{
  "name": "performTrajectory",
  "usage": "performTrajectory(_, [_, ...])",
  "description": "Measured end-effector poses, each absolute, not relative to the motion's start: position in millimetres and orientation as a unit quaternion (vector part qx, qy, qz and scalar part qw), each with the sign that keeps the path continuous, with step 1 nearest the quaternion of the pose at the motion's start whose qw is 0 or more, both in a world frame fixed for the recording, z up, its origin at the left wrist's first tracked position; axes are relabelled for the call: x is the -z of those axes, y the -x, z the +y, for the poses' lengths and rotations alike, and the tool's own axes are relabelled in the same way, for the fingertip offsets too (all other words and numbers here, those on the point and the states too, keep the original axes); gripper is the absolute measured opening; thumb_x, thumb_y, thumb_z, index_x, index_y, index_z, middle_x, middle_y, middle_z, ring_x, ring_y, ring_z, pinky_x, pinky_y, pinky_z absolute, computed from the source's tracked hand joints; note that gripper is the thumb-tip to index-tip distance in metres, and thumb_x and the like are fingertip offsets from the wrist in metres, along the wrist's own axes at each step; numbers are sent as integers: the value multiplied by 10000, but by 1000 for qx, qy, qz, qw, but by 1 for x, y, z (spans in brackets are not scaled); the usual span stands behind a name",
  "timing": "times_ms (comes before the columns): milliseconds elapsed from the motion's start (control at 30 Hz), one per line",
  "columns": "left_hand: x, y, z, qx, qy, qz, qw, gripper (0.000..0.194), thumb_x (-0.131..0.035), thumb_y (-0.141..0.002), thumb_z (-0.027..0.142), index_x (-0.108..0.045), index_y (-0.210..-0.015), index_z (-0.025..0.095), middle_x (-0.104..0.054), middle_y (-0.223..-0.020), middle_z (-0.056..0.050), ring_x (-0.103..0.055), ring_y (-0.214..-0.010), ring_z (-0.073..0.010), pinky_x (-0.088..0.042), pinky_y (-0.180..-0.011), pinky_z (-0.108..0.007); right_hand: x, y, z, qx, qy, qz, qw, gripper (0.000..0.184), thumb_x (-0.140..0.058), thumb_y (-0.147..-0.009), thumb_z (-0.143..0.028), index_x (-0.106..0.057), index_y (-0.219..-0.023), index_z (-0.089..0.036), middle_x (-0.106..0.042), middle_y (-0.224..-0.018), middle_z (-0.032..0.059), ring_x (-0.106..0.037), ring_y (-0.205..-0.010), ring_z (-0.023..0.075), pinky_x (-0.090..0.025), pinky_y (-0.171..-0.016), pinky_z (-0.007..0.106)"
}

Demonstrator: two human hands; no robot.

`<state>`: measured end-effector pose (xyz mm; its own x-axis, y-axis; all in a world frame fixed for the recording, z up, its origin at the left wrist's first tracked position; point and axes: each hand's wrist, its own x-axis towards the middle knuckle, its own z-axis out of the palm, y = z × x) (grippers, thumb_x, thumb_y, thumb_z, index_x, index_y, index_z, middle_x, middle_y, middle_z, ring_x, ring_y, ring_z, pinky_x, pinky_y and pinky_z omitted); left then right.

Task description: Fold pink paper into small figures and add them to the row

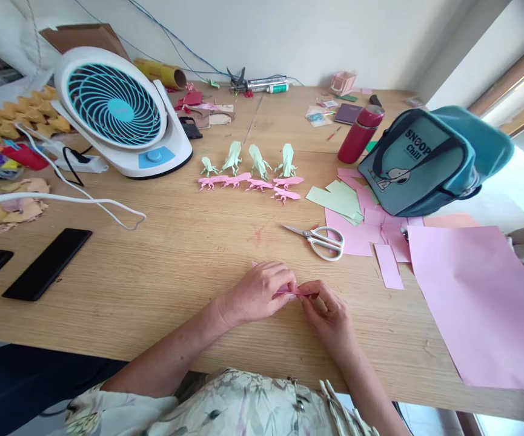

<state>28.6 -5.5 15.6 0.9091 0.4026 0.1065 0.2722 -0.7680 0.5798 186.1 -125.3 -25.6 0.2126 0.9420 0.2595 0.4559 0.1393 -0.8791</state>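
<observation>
Between my two hands, low over the wooden table, is a small folded piece of pink paper (288, 290), mostly covered by the fingers. My left hand (264, 290) is closed on its left part, and a pink tip pokes out behind the knuckles. Thumb and fingers of my right hand (328, 312) pinch the right end. Beyond the hands lie white-handled scissors (328, 243), blades pointing left. Further back stand several pale green folded paper figures (258, 162), with several pink folded paper figures (259, 185) in front of them.
Pink and green paper pieces (357, 233) and a large pink sheet (480, 303) lie on the right. Behind them are a teal bag (425, 160) and a red flask (360, 134). A white fan (123, 115), its cable (62, 198) and two dark phones (48, 263) occupy the left.
</observation>
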Motion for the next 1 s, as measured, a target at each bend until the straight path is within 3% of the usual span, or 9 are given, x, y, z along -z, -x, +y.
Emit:
performTrajectory(367, [-10, -32, -12, -170, -922, 182, 298, 115, -553, -943, 250, -654, -949, 195, -641, -917, -31, -560, -922, -178, -409, -851, -305, 39, -186, -124, -398, 580, -407, 583, 111, -651, -875, -237, -612, -978, -243, -639, -877, 9, -607, -809, 157, -487, -726, 274])
performTrajectory(1000, [-4, -31, -14, -199, -918, 182, 290, 267, -526, -962, 213, -692, -1142, 318, -609, -923, -26, -538, -919, -157, -368, -835, -302, 30, -188, -121, -445, 562, -341, 608, 101, -703, -839, -305, -671, -891, -225, -660, -770, 4, -613, -729, 145, -496, -694, 263])
